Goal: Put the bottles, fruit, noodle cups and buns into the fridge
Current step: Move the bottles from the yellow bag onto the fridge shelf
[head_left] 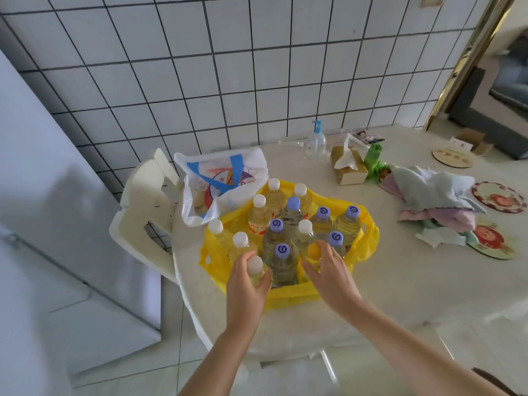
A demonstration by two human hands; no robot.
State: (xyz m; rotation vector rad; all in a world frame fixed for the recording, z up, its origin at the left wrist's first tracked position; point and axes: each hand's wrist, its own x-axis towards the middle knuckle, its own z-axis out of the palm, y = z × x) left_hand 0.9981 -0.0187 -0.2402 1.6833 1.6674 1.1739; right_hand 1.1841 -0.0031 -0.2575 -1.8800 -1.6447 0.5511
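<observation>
Gripping a white-capped bottle [256, 270] in our left hand [248, 290], fingers curled round it, we reach our right hand [331, 271] with fingers spread and empty among the other bottles. All stand upright in the yellow bag [288, 295] on the table [400, 281], beside a white bag [223, 178].

Upright bottles [281, 241] crowd the yellow bag [288, 295], leaving only narrow gaps between caps.

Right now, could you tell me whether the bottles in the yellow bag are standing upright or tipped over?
Upright: the bottles stand in the yellow bag with their white and purple caps pointing up.
</observation>
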